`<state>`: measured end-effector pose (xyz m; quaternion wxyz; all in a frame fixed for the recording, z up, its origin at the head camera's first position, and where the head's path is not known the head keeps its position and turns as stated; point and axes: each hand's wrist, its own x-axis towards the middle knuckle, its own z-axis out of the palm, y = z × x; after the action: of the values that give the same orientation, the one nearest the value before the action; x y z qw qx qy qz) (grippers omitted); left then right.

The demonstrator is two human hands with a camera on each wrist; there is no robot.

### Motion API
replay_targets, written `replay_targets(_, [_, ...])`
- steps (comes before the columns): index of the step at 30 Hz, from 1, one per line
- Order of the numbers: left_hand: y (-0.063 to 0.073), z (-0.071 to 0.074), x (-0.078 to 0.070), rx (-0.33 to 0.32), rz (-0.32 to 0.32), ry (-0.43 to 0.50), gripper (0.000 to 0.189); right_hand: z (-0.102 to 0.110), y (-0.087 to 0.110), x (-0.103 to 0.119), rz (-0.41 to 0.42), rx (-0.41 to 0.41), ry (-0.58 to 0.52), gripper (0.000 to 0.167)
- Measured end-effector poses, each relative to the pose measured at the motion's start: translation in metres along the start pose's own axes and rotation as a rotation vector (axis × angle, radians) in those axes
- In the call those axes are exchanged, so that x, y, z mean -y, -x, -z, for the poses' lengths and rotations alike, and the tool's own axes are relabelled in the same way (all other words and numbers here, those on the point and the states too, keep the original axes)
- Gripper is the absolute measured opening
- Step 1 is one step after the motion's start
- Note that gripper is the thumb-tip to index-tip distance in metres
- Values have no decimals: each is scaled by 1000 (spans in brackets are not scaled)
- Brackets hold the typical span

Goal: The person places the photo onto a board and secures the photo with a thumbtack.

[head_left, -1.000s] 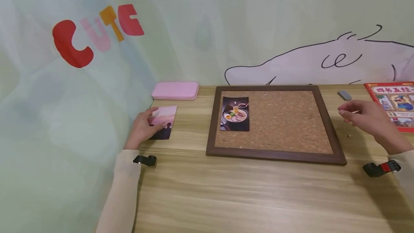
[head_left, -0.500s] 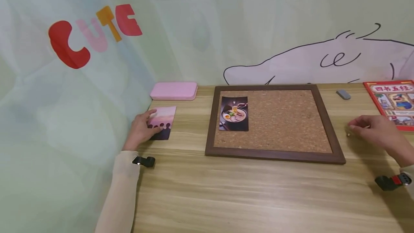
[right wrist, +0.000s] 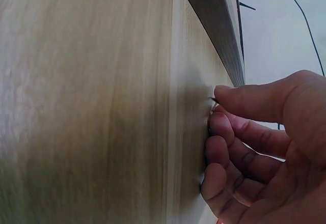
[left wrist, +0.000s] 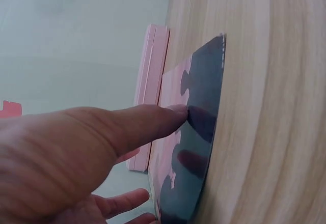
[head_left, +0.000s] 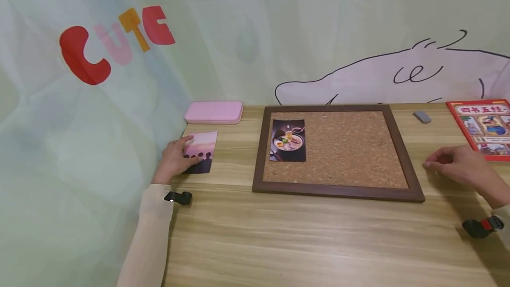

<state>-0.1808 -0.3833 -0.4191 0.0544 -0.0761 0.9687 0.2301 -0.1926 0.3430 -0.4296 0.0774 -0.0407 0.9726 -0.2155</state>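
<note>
Person, 2 bare hands in view. Left hand (head_left: 175,159) and right hand (head_left: 462,167): no gloves, rings or other jewellery visible.

Left forearm: long cream sleeve (head_left: 145,238), thin, slightly sheer fabric, close-fitting, cuff ending at the wrist.

Left wrist: small black device (head_left: 179,197) strapped on, boxy with a rounded end, a small pale glint on its near side.

Right wrist: similar black device (head_left: 481,226), with a red band across its middle. A sliver of cream sleeve shows at the frame edge behind it.

Wrist views: fingernails short and unpainted.
</note>
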Motion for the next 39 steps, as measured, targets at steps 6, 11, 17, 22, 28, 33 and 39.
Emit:
replay_targets(6, [0,-2,-4,-15,32,12,79,-1,0,-1,15,-1,-6,22])
replay_targets(11, [1,-2,-6,-25,45,8,75,-3,0,-1,25,-2,-8,21])
replay_targets(17, [2,0,-6,-25,64,46,75,-4,2,1,35,-53,-11,20])
replay_targets(22, [2,1,-5,-11,49,106,70,-4,5,5,11,-119,-43,21])
replay_targets(28, [1,3,-2,-5,43,152,65,-4,5,9,8,-194,-103,25])
replay_targets(33, [3,6,1,13,61,282,62,-2,2,15,39,-265,-151,21])
replay_targets(39, [2,14,-4,34,82,364,59,9,-1,26,65,-344,-176,20])
